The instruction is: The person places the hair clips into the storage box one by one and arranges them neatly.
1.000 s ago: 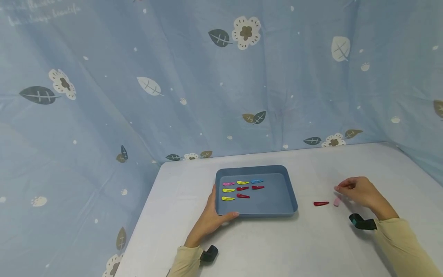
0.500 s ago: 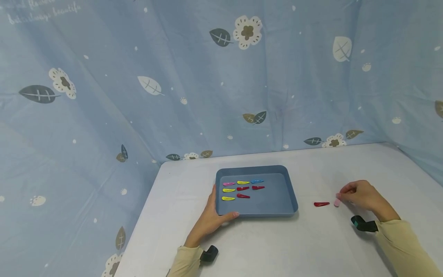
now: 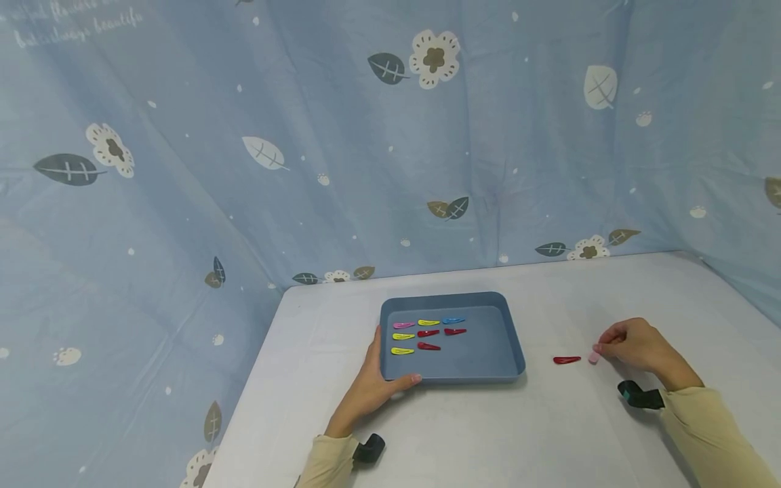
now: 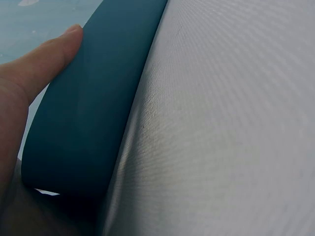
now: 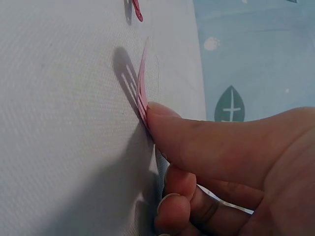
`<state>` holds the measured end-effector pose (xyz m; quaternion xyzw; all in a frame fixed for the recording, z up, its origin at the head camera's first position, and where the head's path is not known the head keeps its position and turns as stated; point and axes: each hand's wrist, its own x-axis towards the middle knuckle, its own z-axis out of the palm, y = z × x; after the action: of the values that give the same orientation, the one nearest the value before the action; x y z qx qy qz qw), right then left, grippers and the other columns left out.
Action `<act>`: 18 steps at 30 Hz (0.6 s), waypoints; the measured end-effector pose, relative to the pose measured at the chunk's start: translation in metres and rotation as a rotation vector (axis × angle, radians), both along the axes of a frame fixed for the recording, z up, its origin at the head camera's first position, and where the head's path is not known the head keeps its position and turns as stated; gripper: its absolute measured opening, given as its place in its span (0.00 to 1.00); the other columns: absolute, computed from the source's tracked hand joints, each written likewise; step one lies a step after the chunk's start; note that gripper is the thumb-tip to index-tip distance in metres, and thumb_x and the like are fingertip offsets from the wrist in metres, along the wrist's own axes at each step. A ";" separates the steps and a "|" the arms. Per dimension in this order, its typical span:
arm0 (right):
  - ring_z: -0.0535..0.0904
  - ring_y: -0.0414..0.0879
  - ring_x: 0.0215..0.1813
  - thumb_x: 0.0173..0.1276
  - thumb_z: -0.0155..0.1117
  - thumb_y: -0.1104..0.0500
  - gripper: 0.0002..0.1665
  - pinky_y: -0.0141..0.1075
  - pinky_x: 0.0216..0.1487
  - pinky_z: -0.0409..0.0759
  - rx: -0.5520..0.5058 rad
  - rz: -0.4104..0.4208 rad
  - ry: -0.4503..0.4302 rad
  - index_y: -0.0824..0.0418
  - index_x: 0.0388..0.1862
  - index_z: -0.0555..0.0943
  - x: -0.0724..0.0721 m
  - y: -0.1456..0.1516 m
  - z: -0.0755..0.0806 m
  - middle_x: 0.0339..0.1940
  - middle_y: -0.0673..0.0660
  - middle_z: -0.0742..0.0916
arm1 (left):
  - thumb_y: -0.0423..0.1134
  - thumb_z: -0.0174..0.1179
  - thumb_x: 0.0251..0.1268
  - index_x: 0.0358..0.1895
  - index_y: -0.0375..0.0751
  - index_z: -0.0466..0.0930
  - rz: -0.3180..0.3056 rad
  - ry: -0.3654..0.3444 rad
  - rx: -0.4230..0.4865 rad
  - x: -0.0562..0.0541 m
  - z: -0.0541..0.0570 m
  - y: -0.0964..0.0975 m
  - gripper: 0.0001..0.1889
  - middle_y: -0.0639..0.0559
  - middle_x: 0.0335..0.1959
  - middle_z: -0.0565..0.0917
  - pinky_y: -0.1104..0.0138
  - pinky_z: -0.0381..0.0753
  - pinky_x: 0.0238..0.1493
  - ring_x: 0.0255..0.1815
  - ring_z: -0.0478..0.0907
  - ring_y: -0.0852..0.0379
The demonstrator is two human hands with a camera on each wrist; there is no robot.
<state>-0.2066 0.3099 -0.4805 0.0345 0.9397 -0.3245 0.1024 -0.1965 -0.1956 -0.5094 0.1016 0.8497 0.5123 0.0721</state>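
In the head view, my left hand (image 3: 369, 386) holds the near left corner of a blue-grey tray (image 3: 482, 380), fingers along its left side and thumb at the front rim. The left wrist view shows the thumb (image 4: 54, 56) against the tray's outer wall (image 4: 93, 108). My right hand (image 3: 634, 349) pinches one end of a pink snap hair clip (image 5: 141, 91) between thumb and fingertips, close over the white table. Just left of it lies a red hair clip (image 3: 567, 360), whose end also shows at the top of the right wrist view.
Inside the tray, several hair clips lie in rows on the left: a pink clip (image 3: 403, 325), yellow clips (image 3: 403, 351), red clips (image 3: 429, 346) and a blue clip (image 3: 453, 320). A blue patterned curtain (image 3: 342, 156) hangs behind and left of the white table (image 3: 488, 440).
My right hand has come down slightly onto the pink hair clip on the table and now pinches it. My left hand and the tray have stayed in place.
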 end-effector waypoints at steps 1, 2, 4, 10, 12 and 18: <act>0.76 0.51 0.37 0.67 0.71 0.57 0.16 0.37 0.35 0.73 0.001 0.003 0.000 0.73 0.40 0.84 0.000 0.000 0.000 0.32 0.58 0.85 | 0.57 0.78 0.54 0.86 0.54 0.31 0.000 -0.001 -0.004 0.000 0.000 0.000 0.68 0.47 0.87 0.44 0.36 0.52 0.81 0.87 0.48 0.43; 0.76 0.51 0.37 0.67 0.71 0.57 0.16 0.37 0.34 0.73 0.000 0.008 0.003 0.73 0.40 0.84 0.000 0.001 -0.001 0.32 0.59 0.85 | 0.57 0.78 0.54 0.86 0.54 0.32 0.001 -0.003 -0.006 0.001 0.000 0.000 0.68 0.47 0.87 0.44 0.37 0.52 0.81 0.87 0.48 0.43; 0.76 0.50 0.36 0.67 0.71 0.58 0.16 0.37 0.34 0.73 -0.001 0.016 0.008 0.73 0.40 0.84 0.001 0.001 0.000 0.32 0.59 0.85 | 0.57 0.78 0.53 0.86 0.54 0.32 0.004 -0.003 -0.005 0.001 0.001 0.001 0.68 0.47 0.87 0.44 0.37 0.52 0.82 0.87 0.47 0.43; 0.76 0.50 0.36 0.66 0.72 0.56 0.17 0.37 0.34 0.73 0.004 0.022 0.001 0.72 0.39 0.84 0.001 0.002 0.001 0.32 0.58 0.85 | 0.57 0.78 0.53 0.86 0.54 0.32 0.004 0.001 -0.006 0.000 0.000 0.001 0.68 0.47 0.87 0.44 0.37 0.51 0.82 0.87 0.47 0.43; 0.75 0.50 0.36 0.66 0.73 0.56 0.17 0.37 0.34 0.73 0.003 0.020 -0.010 0.72 0.38 0.84 0.002 0.002 0.001 0.31 0.57 0.84 | 0.57 0.78 0.54 0.86 0.54 0.32 0.002 0.000 -0.008 0.000 0.000 0.001 0.68 0.47 0.88 0.44 0.37 0.51 0.82 0.87 0.46 0.43; 0.75 0.49 0.36 0.67 0.72 0.56 0.17 0.36 0.33 0.72 -0.009 0.035 -0.009 0.72 0.38 0.83 0.004 0.003 0.002 0.31 0.57 0.84 | 0.57 0.78 0.54 0.86 0.54 0.31 0.002 -0.004 -0.012 0.000 -0.001 0.001 0.68 0.46 0.88 0.43 0.37 0.50 0.82 0.87 0.45 0.42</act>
<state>-0.2025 0.3132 -0.4790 0.0190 0.9382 -0.3268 0.1123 -0.1965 -0.1949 -0.5106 0.0995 0.8527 0.5075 0.0740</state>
